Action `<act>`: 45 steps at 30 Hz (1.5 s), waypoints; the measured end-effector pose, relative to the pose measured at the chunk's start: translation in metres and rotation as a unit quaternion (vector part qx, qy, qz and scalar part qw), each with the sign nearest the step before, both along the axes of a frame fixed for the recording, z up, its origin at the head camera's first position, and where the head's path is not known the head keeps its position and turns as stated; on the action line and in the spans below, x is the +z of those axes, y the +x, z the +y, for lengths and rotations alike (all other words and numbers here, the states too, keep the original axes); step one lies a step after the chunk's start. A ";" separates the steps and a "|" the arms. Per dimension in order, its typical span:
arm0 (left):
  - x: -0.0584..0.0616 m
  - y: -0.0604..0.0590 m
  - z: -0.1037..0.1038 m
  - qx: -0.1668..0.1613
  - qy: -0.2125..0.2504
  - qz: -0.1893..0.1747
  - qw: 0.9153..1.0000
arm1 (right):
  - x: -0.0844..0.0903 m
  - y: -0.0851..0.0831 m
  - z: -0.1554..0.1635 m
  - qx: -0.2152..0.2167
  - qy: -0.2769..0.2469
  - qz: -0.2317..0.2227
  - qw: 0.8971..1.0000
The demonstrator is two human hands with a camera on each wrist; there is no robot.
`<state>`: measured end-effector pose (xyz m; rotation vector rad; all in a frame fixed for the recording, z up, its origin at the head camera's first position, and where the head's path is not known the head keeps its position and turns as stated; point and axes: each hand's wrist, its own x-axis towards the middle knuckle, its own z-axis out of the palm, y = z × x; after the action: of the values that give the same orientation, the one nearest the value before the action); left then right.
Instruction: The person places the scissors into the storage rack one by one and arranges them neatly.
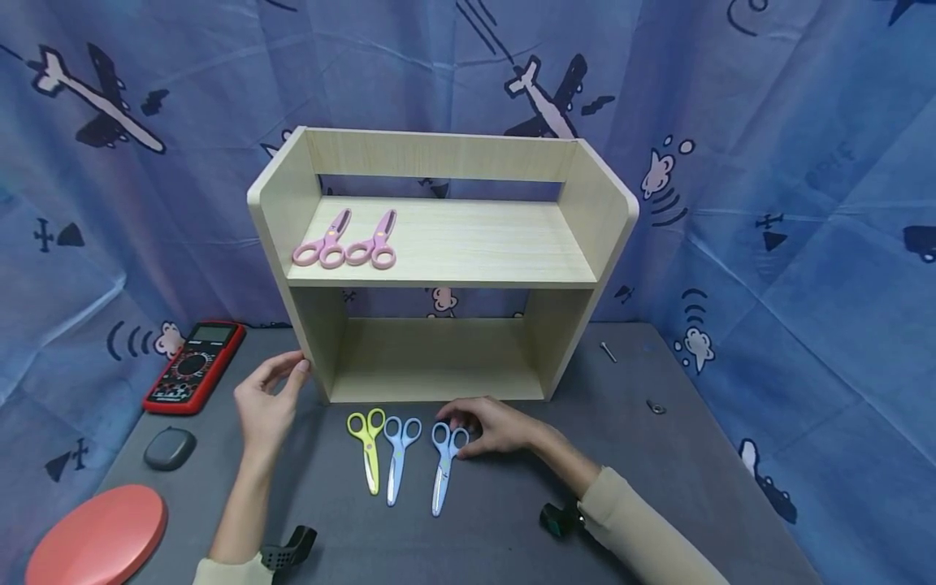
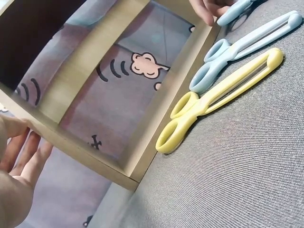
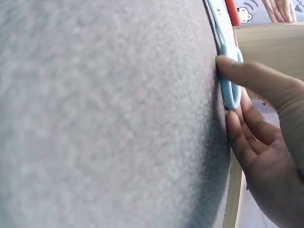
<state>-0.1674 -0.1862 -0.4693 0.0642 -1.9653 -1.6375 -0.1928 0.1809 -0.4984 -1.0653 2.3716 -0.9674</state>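
By the handles of the rightmost blue scissors point(image 1: 441, 479), my right hand point(image 1: 491, 424) has its thumb on one side and curled fingers on the other, pinching the loops. These scissors lie on the grey table, points toward me. Another pair of light blue scissors point(image 1: 396, 471) and yellow scissors point(image 2: 216, 97) lie to their left. My left hand point(image 1: 270, 400) touches the outer left side of the wooden shelf point(image 1: 442, 361) with its fingertips, fingers loosely bent. Two pink scissors point(image 1: 332, 244) point(image 1: 379, 244) lie side by side at the left of the upper board.
A red multimeter point(image 1: 193, 366), a dark computer mouse point(image 1: 170, 448) and a round coral-red object point(image 1: 98, 532) are on the left. A screw point(image 1: 608, 352) and a small metal piece point(image 1: 656, 407) lie at the right. A blue patterned curtain point(image 1: 768, 146) hangs behind.
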 end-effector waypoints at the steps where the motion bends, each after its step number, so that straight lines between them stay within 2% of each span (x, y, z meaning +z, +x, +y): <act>1: -0.001 0.000 0.000 0.002 -0.002 -0.001 1.000 | 0.000 0.000 0.001 0.001 0.000 0.000 1.000; 9: -0.001 0.000 0.000 -0.001 0.002 -0.002 1.000 | 0.002 0.000 0.010 0.029 0.001 -0.007 1.000; 16: 0.000 0.000 0.000 -0.001 0.007 -0.001 1.000 | 0.008 0.002 0.016 0.046 0.038 -0.041 0.997; 22: 0.002 0.000 0.001 -0.008 0.020 0.004 1.000 | 0.016 0.006 0.021 0.064 0.044 -0.068 0.995; 28: 0.001 0.000 0.001 0.000 0.003 -0.002 1.000 | 0.024 0.010 0.027 0.082 0.048 -0.113 0.989; 33: 0.002 0.001 0.001 -0.004 0.013 0.004 1.000 | 0.035 0.012 0.034 0.086 0.051 -0.177 0.979; 39: 0.002 0.000 0.001 -0.008 0.022 0.010 1.000 | 0.048 0.014 0.042 0.118 0.027 -0.276 0.954; 42: 0.002 0.000 0.001 -0.008 0.022 0.011 1.000 | 0.053 0.016 0.045 0.135 0.021 -0.292 0.947; 45: 0.001 0.000 0.001 -0.006 0.019 0.009 1.000 | 0.056 0.020 0.047 0.133 0.021 -0.293 0.947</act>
<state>-0.1671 -0.1855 -0.4682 0.0514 -1.9258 -1.6771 -0.1728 0.2278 -0.4421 -0.8940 1.7107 -0.9614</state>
